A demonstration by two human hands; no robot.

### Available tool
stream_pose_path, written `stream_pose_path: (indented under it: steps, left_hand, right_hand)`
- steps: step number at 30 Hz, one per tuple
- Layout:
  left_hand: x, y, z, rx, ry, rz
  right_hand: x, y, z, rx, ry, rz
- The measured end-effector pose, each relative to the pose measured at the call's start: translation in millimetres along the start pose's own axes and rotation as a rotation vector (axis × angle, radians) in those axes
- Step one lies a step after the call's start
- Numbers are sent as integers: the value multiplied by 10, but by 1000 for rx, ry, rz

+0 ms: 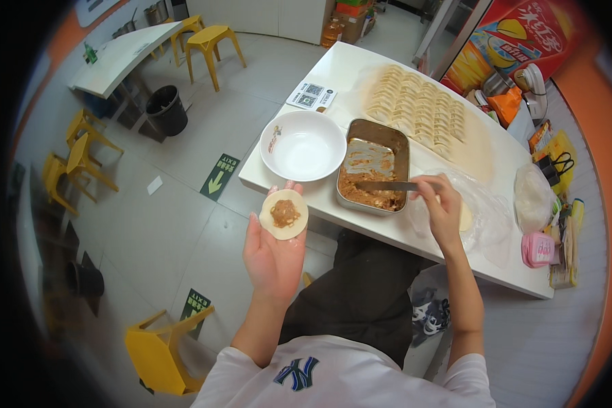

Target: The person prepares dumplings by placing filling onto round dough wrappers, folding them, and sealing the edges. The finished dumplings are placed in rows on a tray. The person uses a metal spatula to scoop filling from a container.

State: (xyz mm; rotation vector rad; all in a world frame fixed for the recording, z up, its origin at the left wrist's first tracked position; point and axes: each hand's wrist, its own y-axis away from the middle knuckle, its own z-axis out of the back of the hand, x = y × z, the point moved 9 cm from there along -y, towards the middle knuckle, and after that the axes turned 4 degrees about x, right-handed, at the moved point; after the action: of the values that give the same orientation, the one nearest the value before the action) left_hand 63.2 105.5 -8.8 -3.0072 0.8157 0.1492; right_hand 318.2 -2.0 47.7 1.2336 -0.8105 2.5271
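Note:
On the open palm of my left hand (277, 260) lies a round dumpling wrapper (299, 206) with a mound of meat filling (284, 212) in its middle. My right hand (442, 211) grips a flat metal spatula or knife (387, 186), whose blade reaches into the rectangular steel container (407, 148). Minced filling (354, 194) is heaped at the container's near end, and its bottom shows through a thin smear farther back. Left of the container stands a white bowl (306, 148). Beneath my right forearm, a clear plastic bag (489, 219) partly covers more wrappers (465, 217).
Rows of folded dumplings (418, 104) lie on a floured part of the white table (352, 56). A card with printed codes (311, 97) is behind the bowl. Along the right edge sit a pink box (537, 250), a plastic bag (533, 199) and packets. Yellow stools (211, 38) stand on the floor.

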Motion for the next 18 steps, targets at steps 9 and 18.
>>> stream_pose_path:
  steps: [9,18]
  left_hand:
    - [-214,107,106,-66,5,-16]
    - [-202,293,210,-166,39,-31]
  right_hand:
    - [1135,-361,609,-198,433,429]
    - [2939,-21,897,-104,424,761]
